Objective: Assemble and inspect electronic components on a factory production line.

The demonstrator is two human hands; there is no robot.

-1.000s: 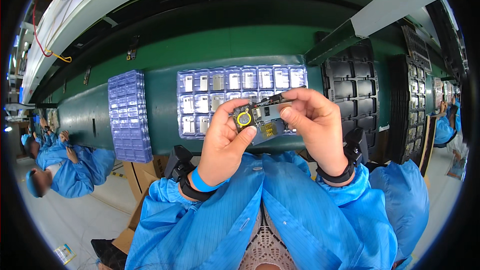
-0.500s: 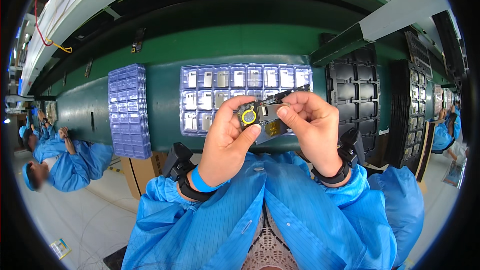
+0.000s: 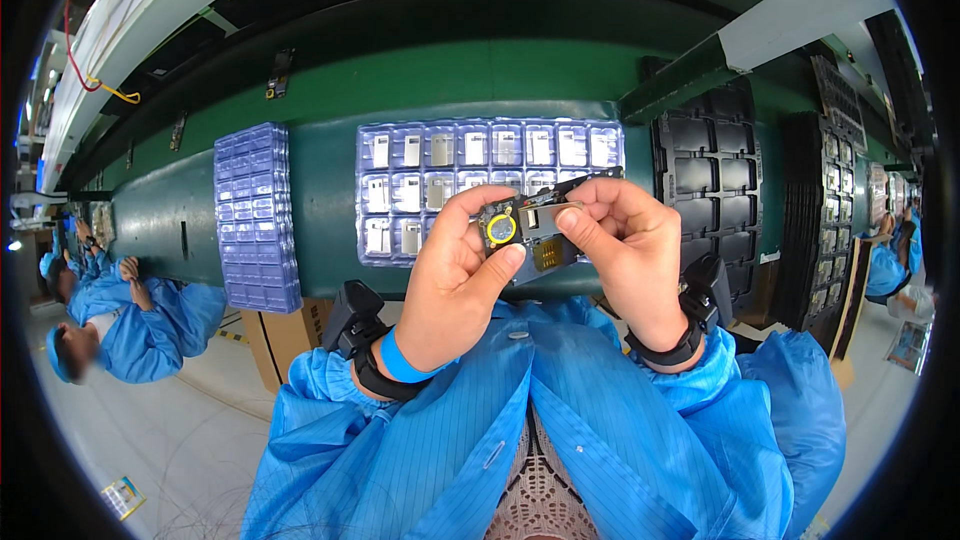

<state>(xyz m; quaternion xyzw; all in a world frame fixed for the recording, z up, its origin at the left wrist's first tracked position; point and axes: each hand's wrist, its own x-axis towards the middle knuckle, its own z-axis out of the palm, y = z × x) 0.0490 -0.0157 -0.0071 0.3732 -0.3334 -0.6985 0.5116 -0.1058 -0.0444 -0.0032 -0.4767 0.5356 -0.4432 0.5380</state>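
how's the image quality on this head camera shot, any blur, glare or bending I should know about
Head view: strong fisheye, so the green bench edge bows and the corners go black. Both hands, left hand and right hand, and the small circuit board are sharp and evenly lit. The metal pieces in the clear tray glint faintly. A co-worker at the left rim looks soft.

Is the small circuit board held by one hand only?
No, both the left hand and the right hand pinch the small circuit board between them.

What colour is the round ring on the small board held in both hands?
Yellow ring, seen best in the head view.
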